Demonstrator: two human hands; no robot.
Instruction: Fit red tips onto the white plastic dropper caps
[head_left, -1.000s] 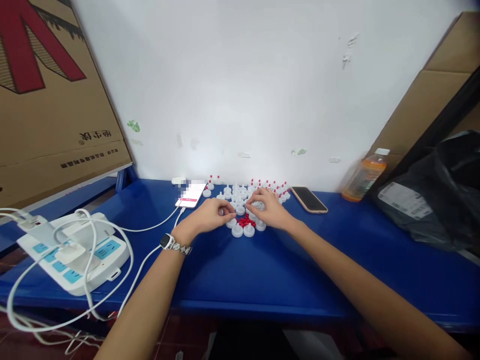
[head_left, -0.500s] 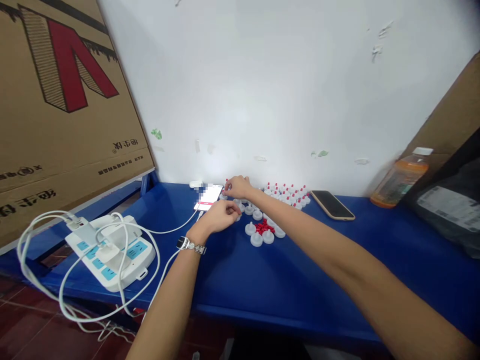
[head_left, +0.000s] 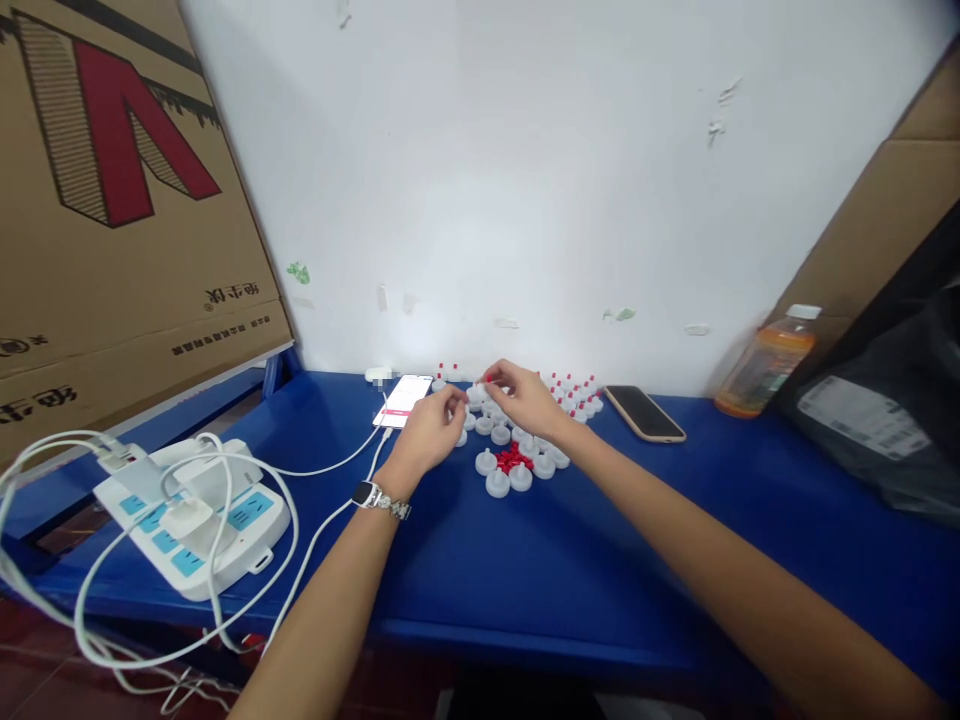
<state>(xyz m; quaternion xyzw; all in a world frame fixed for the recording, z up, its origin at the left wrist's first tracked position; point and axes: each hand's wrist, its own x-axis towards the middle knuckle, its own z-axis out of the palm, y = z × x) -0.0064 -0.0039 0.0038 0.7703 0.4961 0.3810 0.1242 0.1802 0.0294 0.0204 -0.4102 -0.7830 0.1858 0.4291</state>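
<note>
Many white round spouted lids stand close together on the blue table, and several at the back carry small red caps on their spouts. A pile of loose red caps lies among the nearer lids. My right hand reaches over the group, thumb and finger pinched on a small red cap. Close to its fingertips is a white lid. My left hand, with a watch on its wrist, has its fingers curled together at the left edge of the lids; what they hold is hidden.
A lit phone on a cable lies left of the lids, a dark phone to the right. A power strip with looping white cables occupies the left side. An orange drink bottle and black bag stand right. The wall rises behind.
My right hand has moved right, away from the lids behind the lit phone, and now shows a red cap at its fingertips. My left hand has turned upward slightly. The view has shifted a little.
</note>
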